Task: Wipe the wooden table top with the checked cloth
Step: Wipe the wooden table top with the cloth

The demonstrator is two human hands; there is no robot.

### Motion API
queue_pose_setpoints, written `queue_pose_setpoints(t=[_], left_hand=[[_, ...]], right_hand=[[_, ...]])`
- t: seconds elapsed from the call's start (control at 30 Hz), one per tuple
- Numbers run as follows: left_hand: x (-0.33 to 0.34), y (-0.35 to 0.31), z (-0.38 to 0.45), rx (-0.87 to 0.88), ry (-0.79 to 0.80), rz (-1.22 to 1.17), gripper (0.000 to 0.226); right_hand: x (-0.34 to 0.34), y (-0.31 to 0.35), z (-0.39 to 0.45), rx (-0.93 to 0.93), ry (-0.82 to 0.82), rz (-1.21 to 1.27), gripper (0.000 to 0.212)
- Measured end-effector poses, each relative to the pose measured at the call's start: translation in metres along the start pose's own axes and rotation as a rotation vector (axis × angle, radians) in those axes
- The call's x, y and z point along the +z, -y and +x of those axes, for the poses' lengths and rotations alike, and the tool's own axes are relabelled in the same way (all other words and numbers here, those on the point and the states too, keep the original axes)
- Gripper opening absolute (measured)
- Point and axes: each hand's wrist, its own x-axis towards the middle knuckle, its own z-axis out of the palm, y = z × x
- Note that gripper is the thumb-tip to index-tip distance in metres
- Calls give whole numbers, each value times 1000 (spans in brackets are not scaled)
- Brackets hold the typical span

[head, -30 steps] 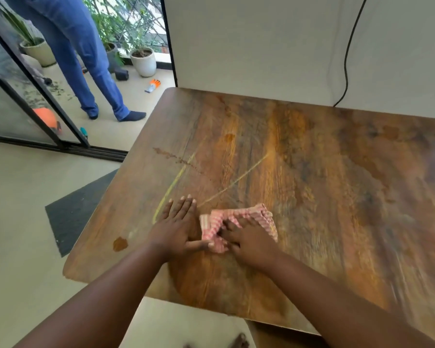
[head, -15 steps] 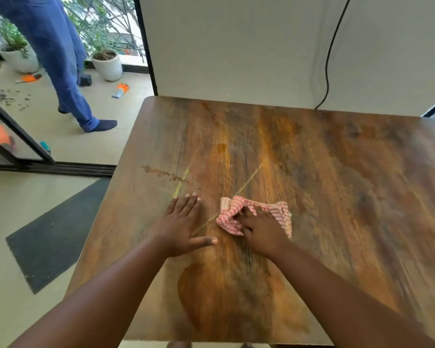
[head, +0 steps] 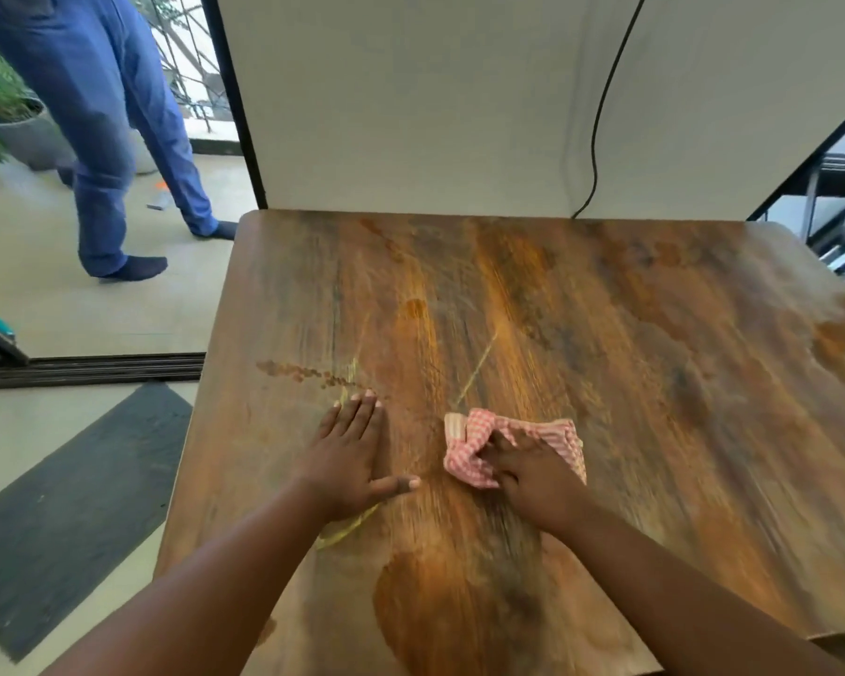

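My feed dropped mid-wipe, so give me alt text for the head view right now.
The right hand grips a bunched checked cloth on the wooden table, while the left hand rests flat beside it, apart from the cloth. Yellowish streaks mark the wood beyond the hands, and a person in blue trousers stands at far left.

Bright, even daylight from the open doorway (head: 94,187) at upper left; soft sheen on the wooden table top (head: 606,383), only faint shadows beside the hands; motion blur smearing the wood grain and checked cloth (head: 464,456); wide-angle bending of the edges.
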Motion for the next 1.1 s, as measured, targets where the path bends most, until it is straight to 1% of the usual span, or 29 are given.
queue_pose_setpoints(t=[0.1, 0.2, 0.27, 0.37, 0.47, 0.53, 0.67, 0.77, 0.83, 0.93, 1.03, 1.1], left_hand=[[6, -5, 0, -23, -25, -23, 125], [11, -9, 2, -44, -47, -27, 121], [12, -9, 4, -35, -55, -20, 118], [12, -6, 6, -13, -71, 1, 117], [11, -1, 10, -33, -118, -11, 112], [10, 2, 14, -30, -153, -16, 108], [11, 4, 17, 13, -178, -8, 101], [14, 4, 21, 34, -180, -3, 99], [14, 5, 22, 16, -172, 1, 99], [13, 5, 24, -7, -155, 1, 100], [10, 3, 23, -13, -138, 5, 101], [8, 2, 23, -13, -130, 8, 102]], right_hand=[[-4, 16, 39, 121, -25, 12, 45], [-1, 36, 62, 100, -26, -17, 46], [3, 38, 55, 49, -27, -31, 46], [9, 21, 26, -26, -15, -34, 45], [8, -4, 5, -37, -10, -32, 43], [2, -19, 11, -30, 3, -33, 43], [-19, -31, 70, 68, -88, 28, 45], [-27, -16, 117, 97, -89, 15, 46], [-25, -3, 131, 65, -82, -10, 47], [-15, 4, 116, -34, -51, -41, 47], [-7, -9, 80, -160, -16, -79, 46], [-9, -24, 65, -188, 4, -92, 45]])
